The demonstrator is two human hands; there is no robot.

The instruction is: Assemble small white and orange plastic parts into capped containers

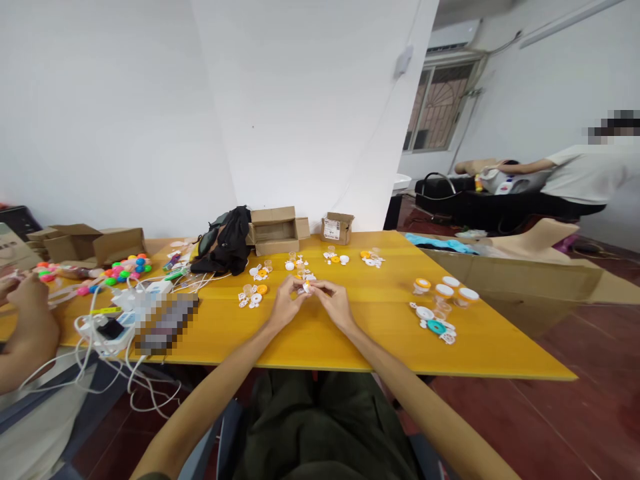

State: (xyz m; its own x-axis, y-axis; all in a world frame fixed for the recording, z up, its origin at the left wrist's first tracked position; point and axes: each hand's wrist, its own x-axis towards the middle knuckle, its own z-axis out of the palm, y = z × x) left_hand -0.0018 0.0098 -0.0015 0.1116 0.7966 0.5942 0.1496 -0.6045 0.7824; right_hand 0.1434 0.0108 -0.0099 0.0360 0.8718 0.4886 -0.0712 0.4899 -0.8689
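Observation:
Both of my hands meet over the middle of the yellow table [320, 343]. Between their fingertips is a small white and orange plastic part [307, 287], too small to make out fully. My left hand [287, 305] pinches it from the left, while my right hand [334, 301] grips its other side. Just beyond the fingers lies a group of small white pieces [310, 276]. To the left of my hands sits another group with an orange disc [262, 289], a white disc [256, 299] and a clear cup [247, 290].
At the right stand several clear cups with orange and white lids [445, 291], beside a teal disc [437, 327]. Cardboard boxes [274, 230] and a black bag [225, 240] line the back. Power strips with cables [115, 327] and a co-worker's arm [33, 320] are at the left.

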